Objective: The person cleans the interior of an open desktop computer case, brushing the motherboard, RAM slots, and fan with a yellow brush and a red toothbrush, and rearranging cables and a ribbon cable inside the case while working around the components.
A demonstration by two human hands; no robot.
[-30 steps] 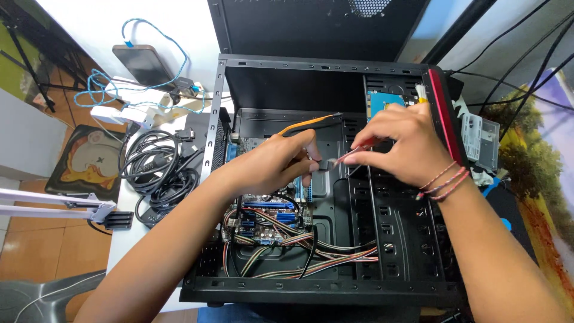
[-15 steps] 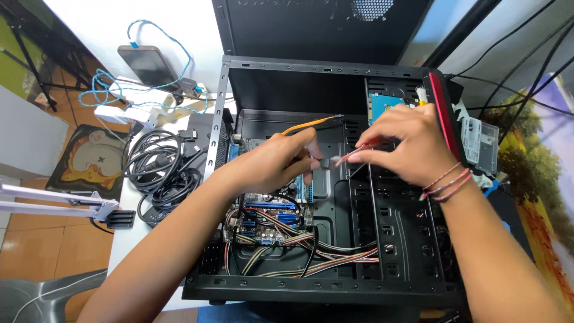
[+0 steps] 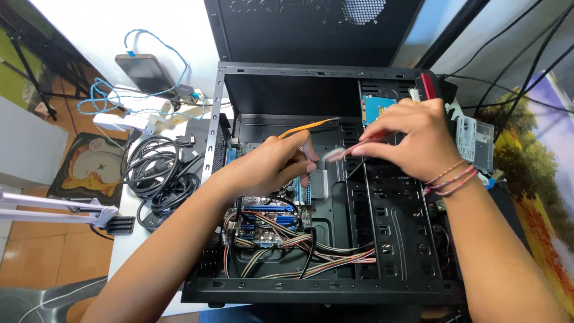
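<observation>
Left hand [image 3: 272, 167]: curling around an orange cable [image 3: 305, 126], fingers pressed together over the circuit board [image 3: 263, 218].
Right hand [image 3: 412, 140]: pinching a red cable [image 3: 359, 146] by its pale plug, hovering inside the black computer case [image 3: 323, 287].
Risk, plug: possibly bending if it is going in crooked.
Risk, wiring: loose striped wires [image 3: 335, 260] below could be snagging on a wrist.
Risk, board: a slipping hand might be knocking parts.

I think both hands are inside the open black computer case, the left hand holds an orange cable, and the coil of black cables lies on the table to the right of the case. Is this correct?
Not quite. In the head view the coil of black cables lies to the left of the computer case, not the right. The rest holds: the left hand holds the orange cable, and the right hand is inside the case too.
</observation>
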